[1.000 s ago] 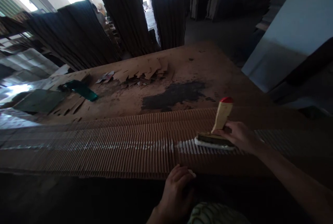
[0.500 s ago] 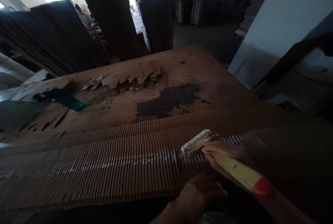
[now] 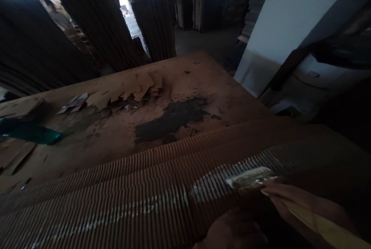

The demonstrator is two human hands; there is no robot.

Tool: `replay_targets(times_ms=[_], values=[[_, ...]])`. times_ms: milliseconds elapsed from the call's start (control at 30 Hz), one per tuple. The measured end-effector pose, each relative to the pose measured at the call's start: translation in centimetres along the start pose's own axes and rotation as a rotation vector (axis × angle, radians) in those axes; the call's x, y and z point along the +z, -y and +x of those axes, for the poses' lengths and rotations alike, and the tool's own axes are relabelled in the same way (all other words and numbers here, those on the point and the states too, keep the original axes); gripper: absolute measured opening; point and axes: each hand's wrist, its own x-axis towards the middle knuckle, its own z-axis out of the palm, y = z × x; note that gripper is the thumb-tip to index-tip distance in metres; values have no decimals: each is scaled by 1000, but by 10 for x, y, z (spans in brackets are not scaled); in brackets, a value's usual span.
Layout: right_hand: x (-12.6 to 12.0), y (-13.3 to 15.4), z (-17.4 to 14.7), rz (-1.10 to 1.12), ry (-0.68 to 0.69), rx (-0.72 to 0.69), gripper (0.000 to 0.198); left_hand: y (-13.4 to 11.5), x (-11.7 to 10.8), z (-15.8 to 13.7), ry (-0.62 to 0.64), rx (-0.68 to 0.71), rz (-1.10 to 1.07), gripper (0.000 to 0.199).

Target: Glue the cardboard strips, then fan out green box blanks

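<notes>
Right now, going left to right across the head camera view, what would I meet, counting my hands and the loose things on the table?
Green bottle-like thing → cardboard scraps → your left hand → your right hand, which holds the brush.

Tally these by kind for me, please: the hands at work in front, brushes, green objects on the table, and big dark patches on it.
Hands: 2 (left hand, right hand)
Brush: 1
Green object: 1
Big dark patch: 1
Total: 5
</notes>
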Motion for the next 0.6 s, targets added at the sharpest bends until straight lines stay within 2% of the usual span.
replay_targets(times_ms=[133,233,333,467,600], values=[[22,13,29,56,-20,-78,16,4,14,-2,-11,27,56,18],[29,6,39,65,25,-69,19,6,20,-5,-35,39,41,25],[16,-15,33,59,36,-43,16,8,29,-11,-56,28,46,29],[-8,-31,25,31,-45,-34,15,13,49,-24,6,-11,68,27],[-7,-31,39,18,-109,-34,17,18,65,-36,12,-14,63,25]])
